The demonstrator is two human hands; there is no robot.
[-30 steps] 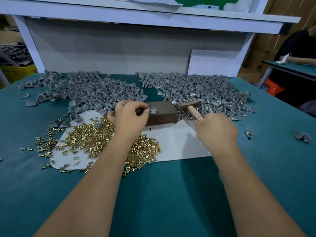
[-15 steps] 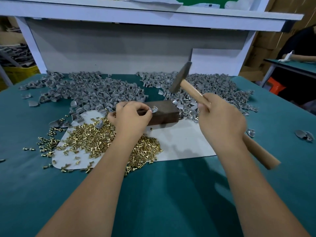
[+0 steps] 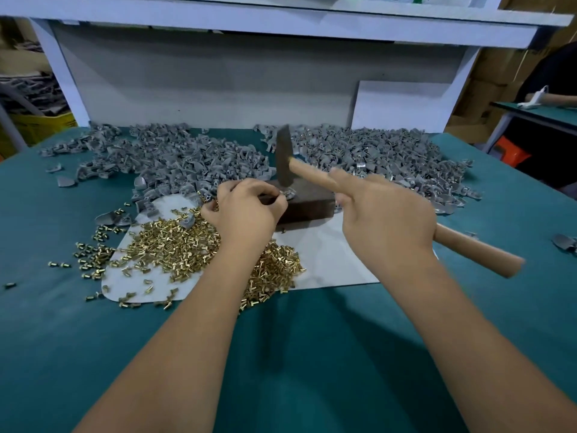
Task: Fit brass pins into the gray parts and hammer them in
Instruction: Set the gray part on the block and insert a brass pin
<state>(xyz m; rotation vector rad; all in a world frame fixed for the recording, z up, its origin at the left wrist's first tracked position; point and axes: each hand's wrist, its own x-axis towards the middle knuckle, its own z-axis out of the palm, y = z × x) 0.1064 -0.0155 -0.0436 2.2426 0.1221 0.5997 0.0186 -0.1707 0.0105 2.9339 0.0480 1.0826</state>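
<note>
Left hand pinches small gray part on dark wooden block, steadying it as anvil. Right hand grips wooden-handled steel hammer, head just above part.

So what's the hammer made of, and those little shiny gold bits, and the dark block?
The hammer with the pale handle held by the right hand looks like smooth light wood with a dull dark metal head. The small shiny gold pins glint yellow like polished brass. The dark brown rectangular block is matte; it could be wood or rusty steel, hard to tell.
</note>
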